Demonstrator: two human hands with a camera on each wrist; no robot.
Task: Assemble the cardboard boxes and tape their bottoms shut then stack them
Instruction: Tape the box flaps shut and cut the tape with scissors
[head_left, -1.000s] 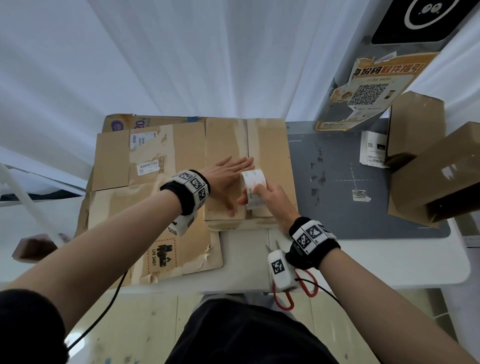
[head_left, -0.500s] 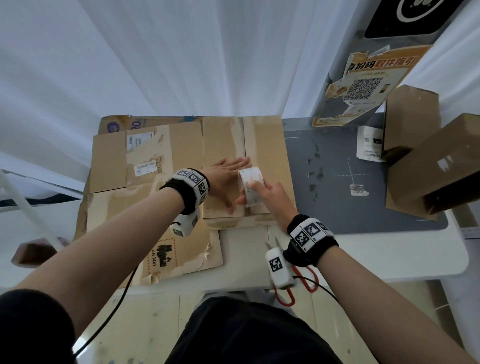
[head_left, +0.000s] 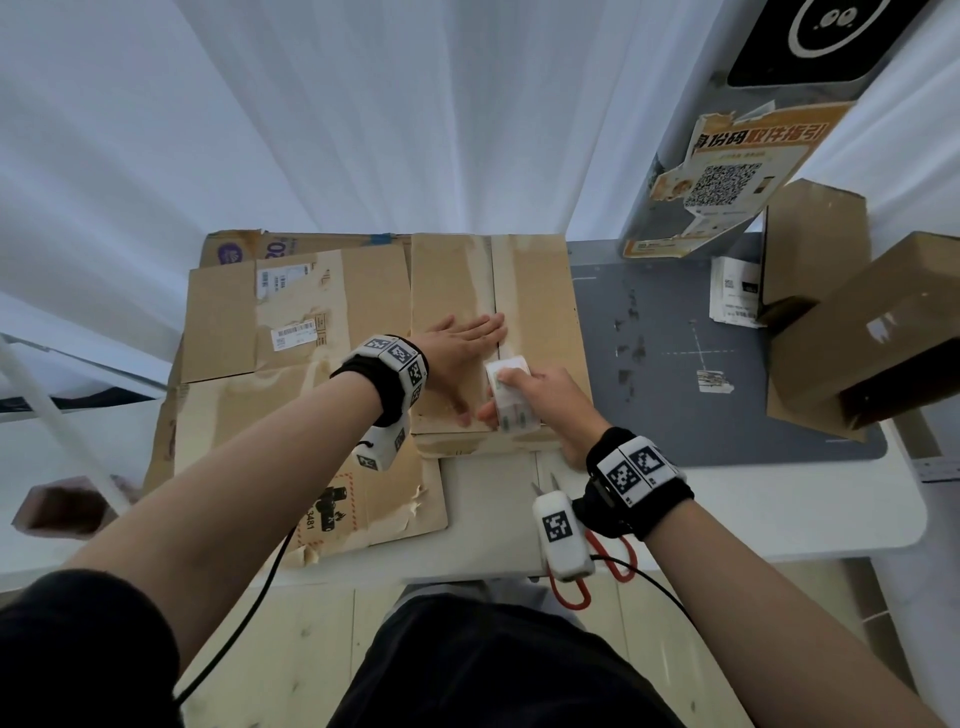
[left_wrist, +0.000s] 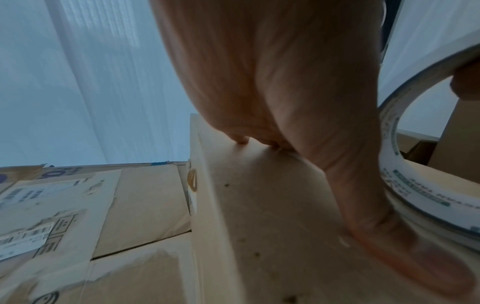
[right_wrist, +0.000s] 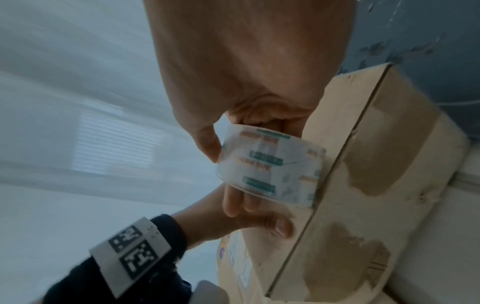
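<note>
A cardboard box (head_left: 540, 291) stands bottom-up on the table, its two flaps meeting at a centre seam. My left hand (head_left: 457, 358) lies flat on the left flap (left_wrist: 259, 205), fingers straight, thumb by the tape roll. My right hand (head_left: 545, 400) grips a clear tape roll (head_left: 511, 397) with printed lettering, held on the seam near the box's front edge. In the right wrist view the roll (right_wrist: 270, 166) sits between thumb and fingers, beside the seam. In the left wrist view the roll (left_wrist: 415, 185) stands right of my thumb.
Flattened cartons (head_left: 291, 338) lie left of the box. Red-handled scissors (head_left: 597, 566) rest at the table's front edge under my right wrist. A grey mat (head_left: 701, 364) covers the right side, with assembled boxes (head_left: 857, 338) on its far right. A post with a poster (head_left: 727, 171) rises behind.
The tape roll and my right hand have slid slightly toward the box's front edge along the seam. My left hand stays flat on the left flap.
</note>
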